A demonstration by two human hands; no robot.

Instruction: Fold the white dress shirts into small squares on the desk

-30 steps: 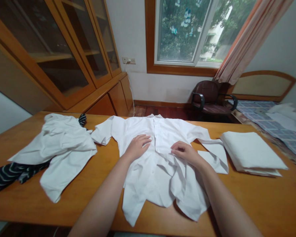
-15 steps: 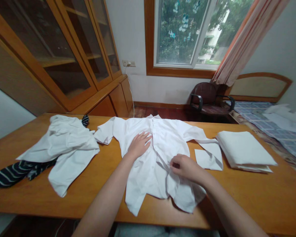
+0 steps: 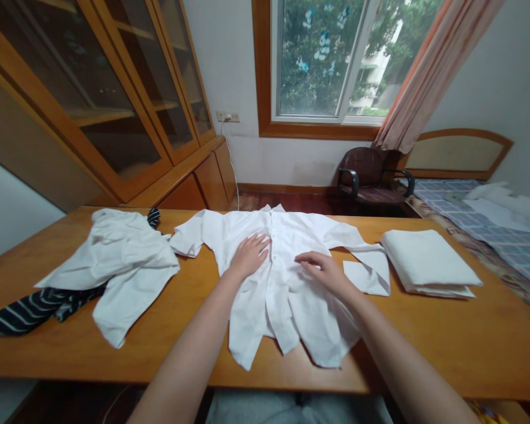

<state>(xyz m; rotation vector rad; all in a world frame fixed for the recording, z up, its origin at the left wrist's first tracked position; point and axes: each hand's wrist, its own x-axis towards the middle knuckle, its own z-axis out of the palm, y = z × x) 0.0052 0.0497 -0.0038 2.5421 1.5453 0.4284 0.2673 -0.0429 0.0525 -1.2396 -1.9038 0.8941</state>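
Note:
A white button-up shirt [image 3: 287, 235] lies spread on the wooden table [image 3: 181, 347], its collar at the far edge and its hem toward me. The sleeves reach out to both sides, and the lower front hangs in loose folds. My left hand [image 3: 249, 254] rests flat on the shirt just left of the button line, fingers stretched out. Over the shirt's right front is my right hand [image 3: 324, 271], its fingers extended and slightly bent with nothing in them. Whether the right fingertips touch the cloth I cannot tell.
A crumpled white garment [image 3: 128, 253] lies at the left on a dark striped tie [image 3: 26, 312]. A folded white cloth [image 3: 428, 259] sits to the right. Beyond the table are a glass-door cabinet [image 3: 185, 153], an office chair [image 3: 364, 174] and a bed [image 3: 490, 212].
My right hand has let go of the shirt's lower front edge and moved up and away, its fingers opening. The front flap now lies straighter. My left hand has stayed in place.

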